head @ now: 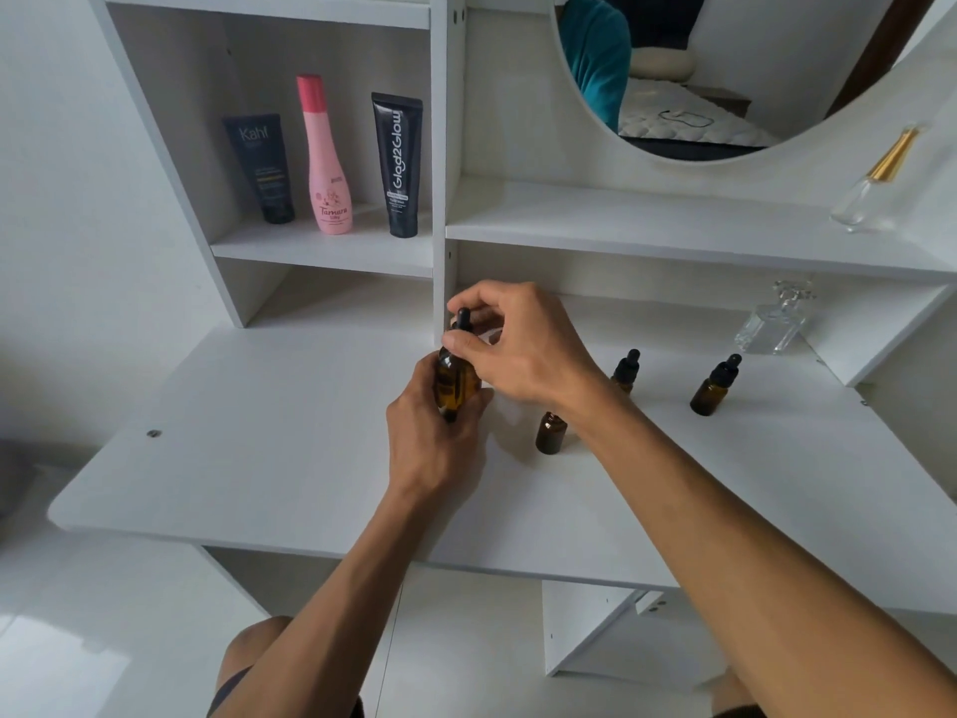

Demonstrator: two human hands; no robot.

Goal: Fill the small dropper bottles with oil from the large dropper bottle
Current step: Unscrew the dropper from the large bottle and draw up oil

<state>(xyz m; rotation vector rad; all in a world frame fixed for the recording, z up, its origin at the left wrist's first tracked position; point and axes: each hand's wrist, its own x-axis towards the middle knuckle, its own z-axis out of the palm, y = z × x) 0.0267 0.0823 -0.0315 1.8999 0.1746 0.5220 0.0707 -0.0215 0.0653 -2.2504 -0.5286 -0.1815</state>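
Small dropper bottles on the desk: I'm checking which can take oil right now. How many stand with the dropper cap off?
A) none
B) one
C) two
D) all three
B: only the small bottle nearest the person shows a bare open neck; the other two small bottles wear black dropper caps.

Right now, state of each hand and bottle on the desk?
large dropper bottle: held above the desk, dropper cap on
left hand: grips the bottle body
right hand: pinches the dropper cap
uncapped small bottle: upright, open
two capped small bottles: upright, closed
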